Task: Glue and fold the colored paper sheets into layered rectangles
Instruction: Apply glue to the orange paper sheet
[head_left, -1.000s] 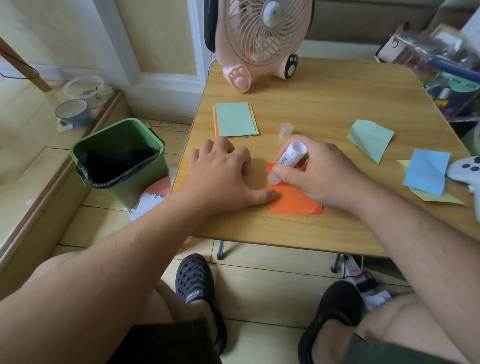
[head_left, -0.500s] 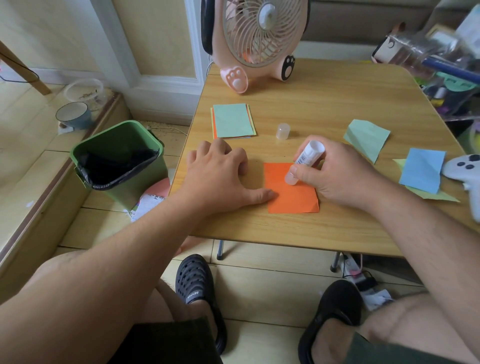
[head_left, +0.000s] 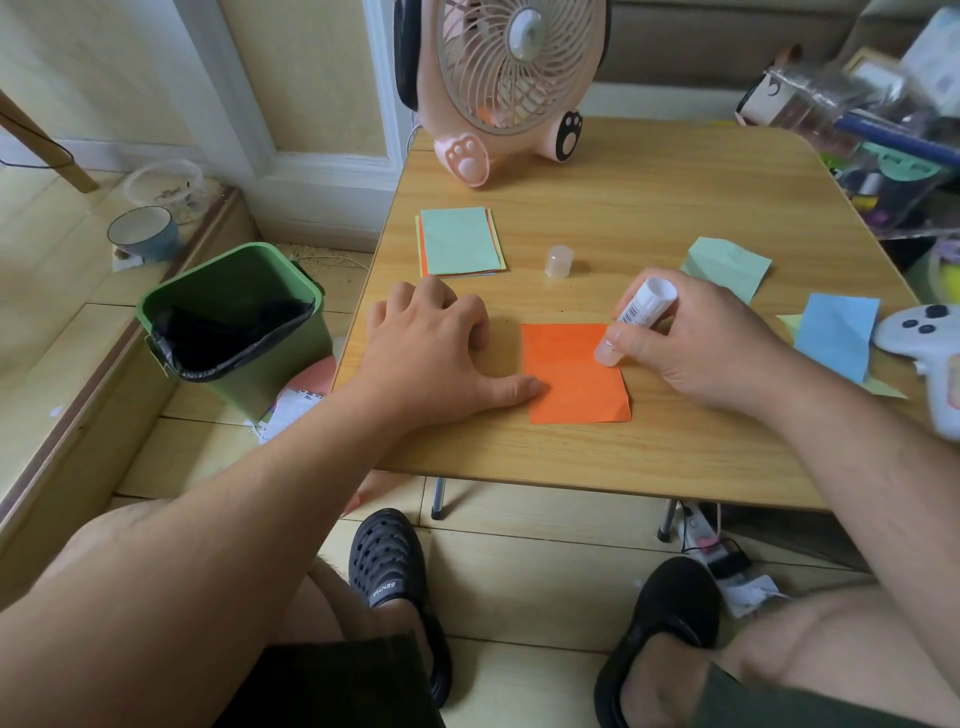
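Table (head_left: 675, 208); right hand (head_left: 696, 348) grips glue stick (head_left: 631, 322); left hand (head_left: 436, 358) relaxed; black-lined bin (head_left: 234, 322).

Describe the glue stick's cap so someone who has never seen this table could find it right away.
Start at the pink fan on the far edge of the wooden table. Come toward the orange sheet; the cap stands alone between them, right of the paper stack. It is the only small, translucent, cylindrical thing there.
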